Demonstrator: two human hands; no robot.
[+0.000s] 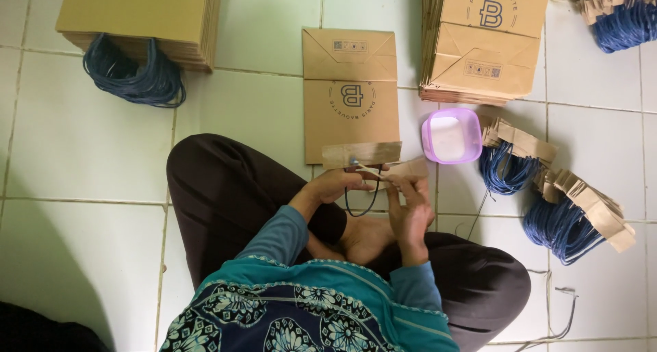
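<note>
Cardboard strip (361, 153) (blue cord dangling) pinched between left hand (339, 185) and right hand (410, 212) grips.

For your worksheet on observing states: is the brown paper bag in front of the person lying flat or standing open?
Lying flat: the brown paper bag rests folded on the tiled floor, its base flap creased over.

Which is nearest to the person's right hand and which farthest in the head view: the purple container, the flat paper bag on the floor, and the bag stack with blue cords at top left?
From the right hand:
1. Purple container, just above it, slightly right.
2. Flat paper bag, above it, slightly left.
3. Bag stack with blue cords, far at top left.
</note>
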